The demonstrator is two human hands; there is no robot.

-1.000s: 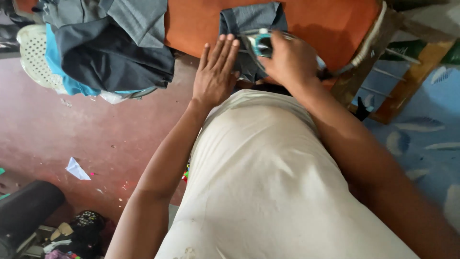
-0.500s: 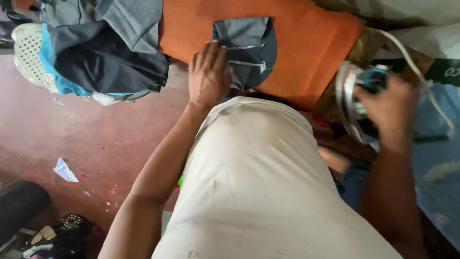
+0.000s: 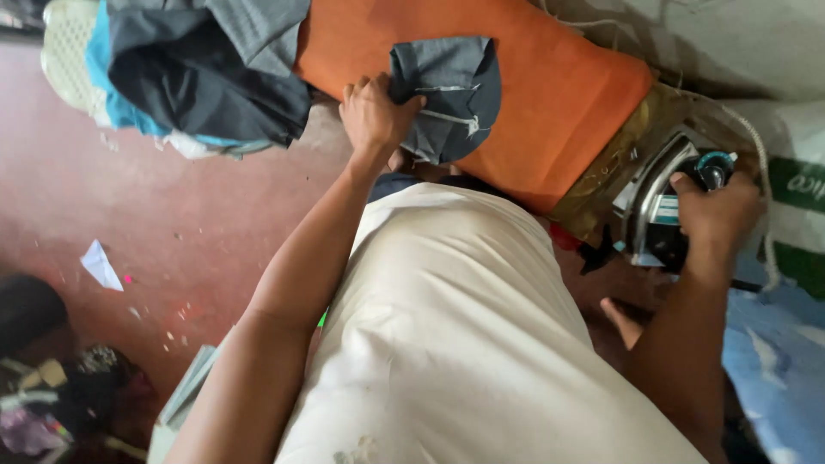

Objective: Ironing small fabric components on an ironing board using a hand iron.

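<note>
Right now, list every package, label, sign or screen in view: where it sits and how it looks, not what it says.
Sack or bag: far right edge, beside the right hand; white with a green printed band.
Label on the iron: small pale blue-white patch on the iron's body, just left of the right hand; too small to make out.
No screens or signs in view.

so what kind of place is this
Probably a home ironing or tailoring corner: an orange padded board with a grey cloth piece, an electric iron, and a heap of clothes.
</note>
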